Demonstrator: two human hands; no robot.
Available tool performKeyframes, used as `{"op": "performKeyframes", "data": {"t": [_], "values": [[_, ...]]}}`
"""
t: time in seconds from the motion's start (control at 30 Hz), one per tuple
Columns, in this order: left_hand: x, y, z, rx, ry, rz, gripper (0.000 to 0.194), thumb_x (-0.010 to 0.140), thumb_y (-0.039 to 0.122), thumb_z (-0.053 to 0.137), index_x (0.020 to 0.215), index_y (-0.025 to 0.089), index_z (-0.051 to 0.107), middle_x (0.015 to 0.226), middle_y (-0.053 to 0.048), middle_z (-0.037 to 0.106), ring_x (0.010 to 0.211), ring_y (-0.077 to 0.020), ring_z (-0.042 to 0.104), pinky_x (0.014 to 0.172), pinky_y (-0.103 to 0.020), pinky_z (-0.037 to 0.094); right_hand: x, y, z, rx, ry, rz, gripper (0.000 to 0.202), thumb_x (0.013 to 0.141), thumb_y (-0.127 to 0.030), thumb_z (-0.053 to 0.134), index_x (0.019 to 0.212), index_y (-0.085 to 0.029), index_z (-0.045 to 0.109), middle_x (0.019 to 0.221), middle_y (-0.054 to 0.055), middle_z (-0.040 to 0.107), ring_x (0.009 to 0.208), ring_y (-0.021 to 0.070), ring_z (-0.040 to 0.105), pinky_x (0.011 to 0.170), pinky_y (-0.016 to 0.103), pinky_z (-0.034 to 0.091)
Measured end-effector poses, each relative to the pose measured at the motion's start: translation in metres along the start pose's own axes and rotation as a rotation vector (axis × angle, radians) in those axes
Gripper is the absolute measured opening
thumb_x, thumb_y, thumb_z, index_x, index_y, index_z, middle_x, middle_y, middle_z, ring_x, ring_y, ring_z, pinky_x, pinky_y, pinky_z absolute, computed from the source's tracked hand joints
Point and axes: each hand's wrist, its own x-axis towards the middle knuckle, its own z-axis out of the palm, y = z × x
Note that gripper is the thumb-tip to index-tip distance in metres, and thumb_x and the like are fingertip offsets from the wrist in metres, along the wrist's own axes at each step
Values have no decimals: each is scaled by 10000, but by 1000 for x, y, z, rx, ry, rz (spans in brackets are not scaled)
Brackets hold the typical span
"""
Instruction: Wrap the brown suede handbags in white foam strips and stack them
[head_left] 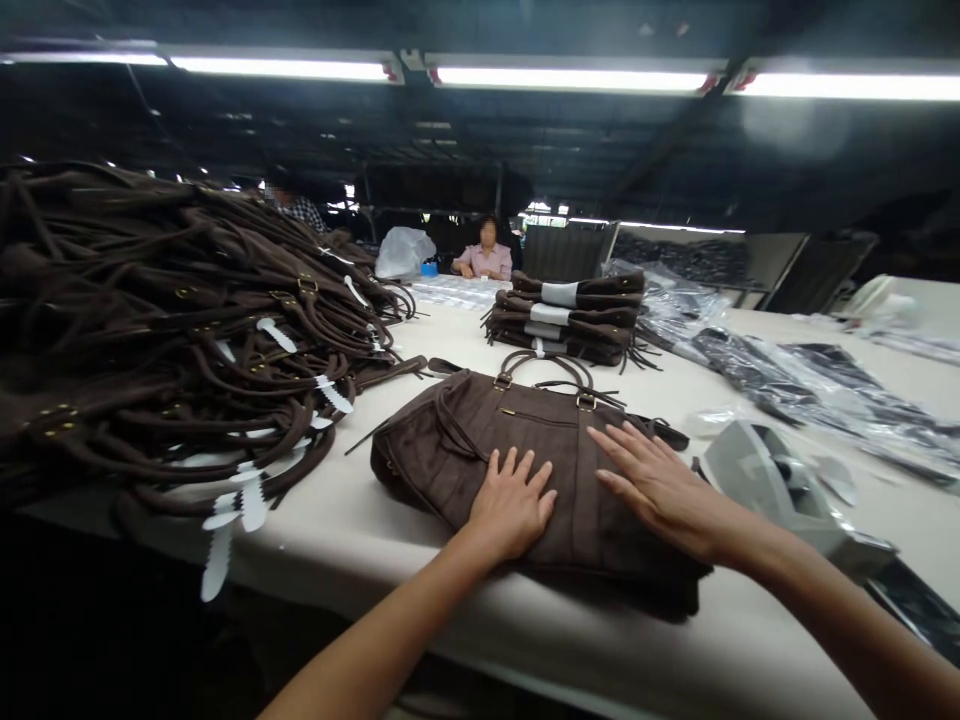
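Note:
A dark brown handbag (544,440) lies on its side on the pale table in front of me, its looped handles (559,365) pointing away. My left hand (514,505) rests flat on the bag's face, fingers spread. On the right part of the same face, near a strap, is my right hand (660,485), fingers stretched out; whether its palm touches the bag I cannot tell. Neither hand grips anything. A short zip shows near the bag's top edge, and a thin cord hangs over its left part.
To the left rises a big heap of brown bags (187,320) with white tags. Folded bags with grey bands (562,315) are stacked behind. At right stand a grey tape dispenser (780,490) and plastic-wrapped pieces (817,390). A person (486,258) sits at the far end.

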Motion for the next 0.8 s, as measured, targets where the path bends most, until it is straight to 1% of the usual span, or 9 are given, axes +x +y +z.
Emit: {"op": "performKeyframes", "data": {"t": [0.2, 0.3, 0.37, 0.47, 0.53, 0.57, 0.63, 0.7, 0.8], "values": [[-2, -1, 3, -16, 7, -10, 572, 992, 518, 235, 1440, 249, 469, 1511, -117, 425, 1421, -361, 334, 1178, -603, 220, 114, -44, -72, 231, 160, -332, 648, 981, -626, 337, 1460, -209, 466, 1437, 133, 517, 1352, 312, 458, 1115, 502, 390], [-3, -3, 6, -53, 9, -14, 596, 988, 547, 218, 1449, 254, 456, 1521, -115, 411, 1434, -357, 311, 1189, -599, 204, 165, -75, -89, 350, 240, -435, 643, 978, -634, 352, 1430, -200, 498, 1426, 115, 531, 1328, 276, 488, 1121, 449, 378], [-3, -3, 6, -83, 7, -22, 606, 987, 562, 209, 1452, 258, 450, 1530, -113, 396, 1445, -354, 289, 1197, -601, 176, 185, -93, -86, 398, 284, -447, 624, 991, -604, 355, 1412, -172, 515, 1425, 115, 533, 1330, 261, 482, 1121, 425, 366], [-4, -3, 5, -121, -8, -44, 598, 990, 554, 225, 1449, 247, 452, 1530, -118, 394, 1448, -357, 280, 1199, -607, 158, 192, -98, -43, 501, 453, -369, 541, 1031, -497, 318, 1328, -131, 584, 1336, 117, 605, 1258, 218, 536, 1082, 359, 391], [-4, -3, 4, -148, 2, -52, 582, 992, 537, 252, 1436, 229, 469, 1515, -121, 417, 1440, -359, 297, 1199, -606, 171, 185, -83, 10, 552, 600, -226, 481, 1045, -415, 294, 1230, -137, 640, 1221, 103, 667, 1159, 193, 584, 1029, 321, 423], [-4, -3, 4, -163, 19, -52, 570, 992, 525, 275, 1422, 216, 485, 1502, -122, 435, 1432, -357, 314, 1200, -602, 182, 181, -71, 39, 520, 611, -132, 452, 1041, -382, 300, 1199, -146, 652, 1175, 102, 683, 1116, 196, 596, 1003, 323, 435], [-5, -2, 5, -198, 76, -40, 524, 981, 496, 360, 1370, 192, 535, 1461, -118, 486, 1403, -343, 369, 1203, -583, 215, 174, -48, 92, 385, 480, 21, 383, 1009, -371, 374, 1064, -181, 702, 1009, 92, 715, 968, 217, 623, 893, 333, 474], [-7, -2, 3, -261, 175, -30, 410, 948, 417, 489, 1264, 188, 612, 1374, -94, 571, 1345, -305, 457, 1195, -538, 293, 171, -33, 128, 291, 416, 76, 352, 990, -345, 401, 1058, -176, 702, 980, 98, 705, 927, 230, 614, 842, 339, 477], [-14, -9, -16, -341, 498, -40, 215, 906, 167, 546, 1078, 196, 671, 1187, -57, 670, 1240, -212, 554, 1166, -437, 392, 176, -31, 148, 245, 392, 12, 349, 986, -327, 409, 1175, -169, 656, 1011, 95, 685, 963, 235, 600, 861, 341, 473]]}}
